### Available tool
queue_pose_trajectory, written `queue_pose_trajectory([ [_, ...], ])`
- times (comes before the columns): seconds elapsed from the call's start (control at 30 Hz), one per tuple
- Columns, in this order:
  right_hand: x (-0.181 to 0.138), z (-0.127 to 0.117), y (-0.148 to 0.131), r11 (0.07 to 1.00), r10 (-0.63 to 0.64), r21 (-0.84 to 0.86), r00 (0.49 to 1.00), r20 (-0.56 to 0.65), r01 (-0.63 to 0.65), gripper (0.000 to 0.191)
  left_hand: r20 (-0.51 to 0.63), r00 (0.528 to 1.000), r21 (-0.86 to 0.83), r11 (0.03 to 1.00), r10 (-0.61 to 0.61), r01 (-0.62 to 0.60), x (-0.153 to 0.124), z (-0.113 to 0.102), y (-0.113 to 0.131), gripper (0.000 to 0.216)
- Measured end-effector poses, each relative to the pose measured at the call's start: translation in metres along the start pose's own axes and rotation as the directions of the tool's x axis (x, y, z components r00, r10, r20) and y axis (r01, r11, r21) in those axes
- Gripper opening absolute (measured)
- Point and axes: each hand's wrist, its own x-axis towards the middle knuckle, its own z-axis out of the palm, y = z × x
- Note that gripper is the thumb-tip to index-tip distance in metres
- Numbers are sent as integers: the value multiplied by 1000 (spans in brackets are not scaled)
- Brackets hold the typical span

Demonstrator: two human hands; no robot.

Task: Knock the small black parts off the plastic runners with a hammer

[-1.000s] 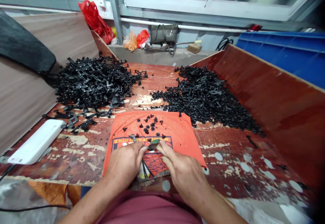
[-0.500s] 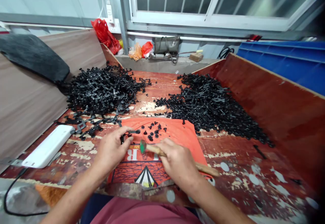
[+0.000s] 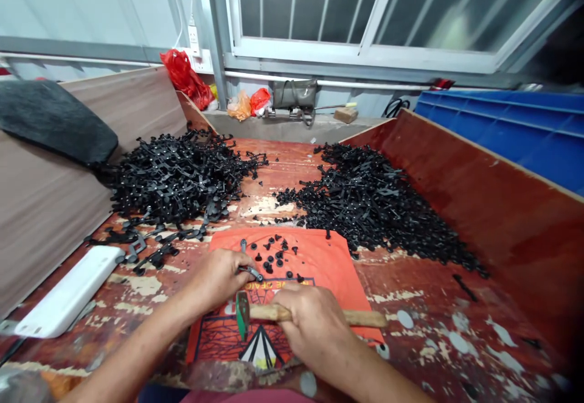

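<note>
My left hand (image 3: 219,278) is closed on a small black linked part (image 3: 254,274) whose round end sticks out past the fingers. My right hand (image 3: 314,321) grips the wooden handle of a hammer (image 3: 269,313) with a green-painted head. The head lies just below my left fingers, apart from the black part. Beneath both hands is an orange printed cloth (image 3: 328,257). Several small black studs (image 3: 279,255) are scattered on it beyond my hands.
Heaps of black parts lie at the left (image 3: 173,178) and right (image 3: 378,202). A white plastic box (image 3: 68,293) is at the left. Wooden boards (image 3: 493,178) wall the worn red table (image 3: 410,305). A blue crate (image 3: 502,129) stands beyond the right board.
The hammer has shifted left and toward me, its head turned more upright. The black part in my left hand now points down to the right. The view has tilted up a little.
</note>
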Motion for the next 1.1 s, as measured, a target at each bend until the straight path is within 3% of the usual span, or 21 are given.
queue_pose_trajectory([
  [0.2, 16, 1, 0, 996, 41, -85, 999, 19, -39, 9, -23, 996, 236, 968, -81, 84, 6, 2, 11, 23],
  [0.37, 19, -1, 8, 980, -44, -193, 997, 65, 55, 12, -75, 991, 334, 933, -113, 132, 10, 5, 10, 23],
  [0.47, 20, -2, 14, 970, -85, -218, 992, 95, 104, 15, -102, 987, 264, 953, -124, 147, 11, -5, 6, 25],
  [0.57, 26, -7, 17, 974, -77, -211, 996, 47, 85, 21, -164, 981, 100, 988, -103, 121, 14, -18, 1, 25],
  [0.67, 37, -11, 15, 969, -67, -237, 998, 23, 70, 20, -153, 985, 1, 997, -82, 83, 22, -22, -3, 22],
  [0.9, 47, 2, 13, 950, -142, -269, 987, 74, 157, 15, -18, 999, 11, 999, -36, 37, 38, -2, -4, 18],
  [1.03, 36, 1, 22, 943, -200, -246, 973, 113, 223, 14, -18, 999, 96, 994, -41, 42, 33, -8, -4, 17],
  [1.1, 31, -6, 30, 956, -175, -221, 980, 100, 193, 16, -3, 999, 76, 996, -36, 36, 30, -16, -8, 16],
])
